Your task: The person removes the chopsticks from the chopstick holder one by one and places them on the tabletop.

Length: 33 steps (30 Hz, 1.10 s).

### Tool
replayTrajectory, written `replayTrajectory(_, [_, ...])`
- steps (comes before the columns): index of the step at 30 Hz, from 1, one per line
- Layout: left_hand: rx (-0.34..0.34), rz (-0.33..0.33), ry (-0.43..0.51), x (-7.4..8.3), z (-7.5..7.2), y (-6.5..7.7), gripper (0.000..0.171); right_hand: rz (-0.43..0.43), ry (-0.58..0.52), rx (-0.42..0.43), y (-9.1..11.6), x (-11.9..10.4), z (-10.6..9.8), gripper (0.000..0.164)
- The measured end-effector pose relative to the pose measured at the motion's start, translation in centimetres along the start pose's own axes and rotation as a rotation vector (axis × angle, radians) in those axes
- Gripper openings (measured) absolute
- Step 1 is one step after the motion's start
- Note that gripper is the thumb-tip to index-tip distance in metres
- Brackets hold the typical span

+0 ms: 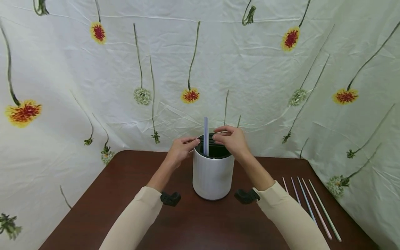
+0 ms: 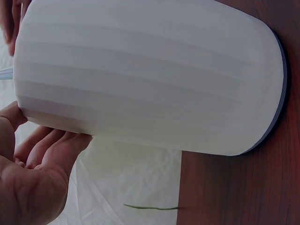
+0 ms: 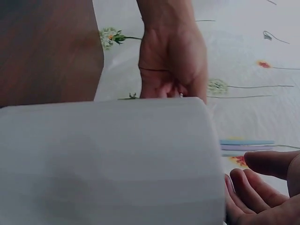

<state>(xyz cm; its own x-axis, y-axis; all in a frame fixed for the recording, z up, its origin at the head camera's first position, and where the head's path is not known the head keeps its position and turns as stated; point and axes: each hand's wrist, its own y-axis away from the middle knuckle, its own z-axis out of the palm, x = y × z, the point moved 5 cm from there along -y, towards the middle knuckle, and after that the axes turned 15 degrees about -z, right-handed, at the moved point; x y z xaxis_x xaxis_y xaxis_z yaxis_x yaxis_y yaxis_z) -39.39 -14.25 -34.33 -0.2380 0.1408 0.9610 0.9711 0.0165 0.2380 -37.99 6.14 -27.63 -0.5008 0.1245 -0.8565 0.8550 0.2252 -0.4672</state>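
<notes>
A white cylindrical holder [image 1: 212,177] with a dark slotted inside stands upright on the table. Blue and purple straws [image 1: 206,135] rise together from its opening, left of the middle. At the rim's left side, my left hand [image 1: 181,151] grips the holder; the left wrist view shows its thumb at the rim and its fingers against the outer wall [image 2: 140,89]. Over the right part of the opening hovers my right hand [image 1: 232,140]. Its thumb and fingers are loosely bent and apart in the right wrist view, with nothing between them.
On the right of the brown table [image 1: 200,222] several pastel straws [image 1: 317,209] lie side by side, partly behind the right sleeve. A white flower-print cloth [image 1: 168,55] hangs right behind the table. Small black cameras [image 1: 171,199] sit at both wrists.
</notes>
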Motion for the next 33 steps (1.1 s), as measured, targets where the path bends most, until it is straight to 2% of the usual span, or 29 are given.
replayTrajectory(4, [-0.009,0.009,0.003,0.0,0.0,-0.1,0.045,0.002,-0.017,0.007,-0.1,0.8,1.0,0.027])
replayTrajectory(12, [-0.005,0.012,0.011,0.1,0.1,-0.2,0.043,0.022,-0.003,0.001,-0.1,1.2,1.5,0.025])
replayTrajectory(18, [-0.005,0.001,0.033,0.0,0.1,-0.2,0.042,0.039,0.078,-0.02,-0.5,1.3,1.7,0.023])
replayTrajectory(26, [0.002,0.0,0.029,0.0,0.0,-0.2,0.042,0.005,0.183,-0.037,-0.7,1.3,2.0,0.022])
replayTrajectory(33, [0.001,0.015,0.038,-0.1,0.1,-0.3,0.04,-0.022,0.194,-0.061,-0.8,1.3,2.2,0.021])
